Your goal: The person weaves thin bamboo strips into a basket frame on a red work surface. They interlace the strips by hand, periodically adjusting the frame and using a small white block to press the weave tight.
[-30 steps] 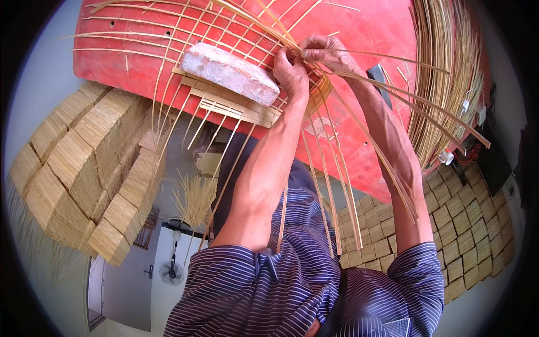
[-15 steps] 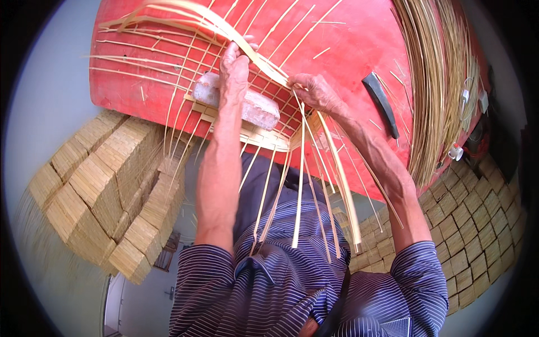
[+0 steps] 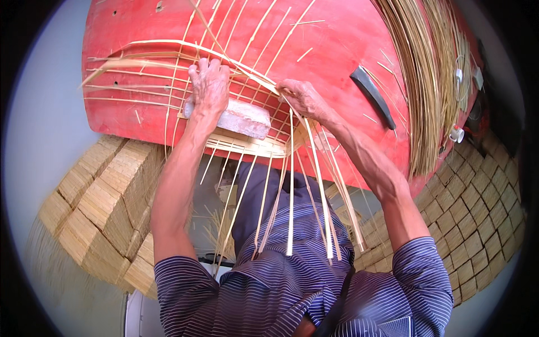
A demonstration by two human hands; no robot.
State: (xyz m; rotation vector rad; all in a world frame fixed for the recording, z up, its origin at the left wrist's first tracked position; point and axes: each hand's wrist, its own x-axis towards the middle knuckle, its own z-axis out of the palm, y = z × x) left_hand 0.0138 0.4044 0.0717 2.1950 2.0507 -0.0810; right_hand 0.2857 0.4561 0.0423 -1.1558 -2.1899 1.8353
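Note:
A partly woven open-mesh bamboo basket (image 3: pixel 252 90) lies on a red board, its loose strips fanning out. My left hand (image 3: pixel 210 87) reaches over it just beyond a pale pinkish block (image 3: pixel 244 119), which weighs down the weave. Its fingers are curled down among the strips; what they grip is hidden. At the weave's right corner my right hand (image 3: pixel 306 100) pinches a long pale bamboo strip (image 3: pixel 241 64) between thumb and fingers. From there the strip arcs away to the far left. Other strip ends (image 3: pixel 290 185) hang down toward my lap.
On the red board (image 3: pixel 331 45), a dark curved blade (image 3: pixel 373 96) lies right of my right hand, with scraps around it. A long bundle of thin strips (image 3: pixel 418 84) runs along the right side. Stacked strip bundles stand lower left (image 3: pixel 106 196) and lower right (image 3: pixel 466 224).
My left hand has moved left and down, from the raised strip to the weave. The long strip now lies lower and flatter across it. My right hand keeps its pinch at the corner.

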